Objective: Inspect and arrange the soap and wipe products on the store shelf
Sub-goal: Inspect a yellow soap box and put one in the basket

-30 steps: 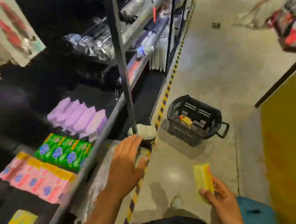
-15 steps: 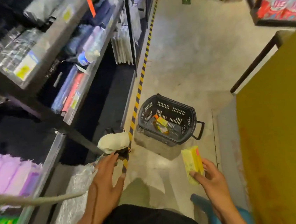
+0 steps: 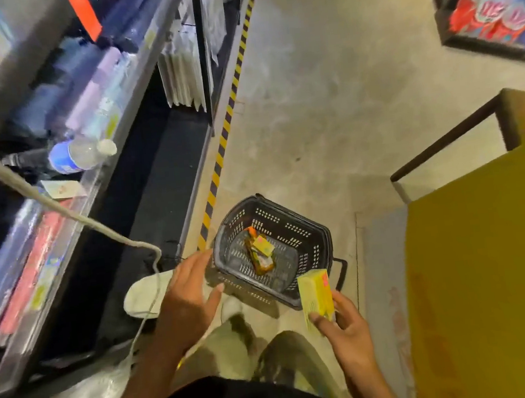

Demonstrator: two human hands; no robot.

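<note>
Two hands show in front of the person, low over the store floor [image 3: 308, 96]. The left hand [image 3: 189, 300] is wide open, its fingers straight and spread, and it holds nothing. It is at the near left edge of a black basket [image 3: 303, 227] that sits on the floor; I cannot tell if it touches the rim. The right hand [image 3: 349, 329] pinches a yellow soap box [image 3: 315, 293] between the thumb and the fingers. That box stands up tall in the hand, just beside the near right side of the basket. Some more small packs [image 3: 260, 252], yellow and orange, lie on the bottom of the basket. On the left is the shelf [image 3: 62, 252], with blurry goods on it and a water bottle [image 3: 78, 155] lying on its side. A yellow and black striped line [image 3: 224, 128] runs along the floor by the shelf. A white shoe [image 3: 141, 295] is near the left hand. A big yellow surface [image 3: 489, 272] fills the right side.
</note>
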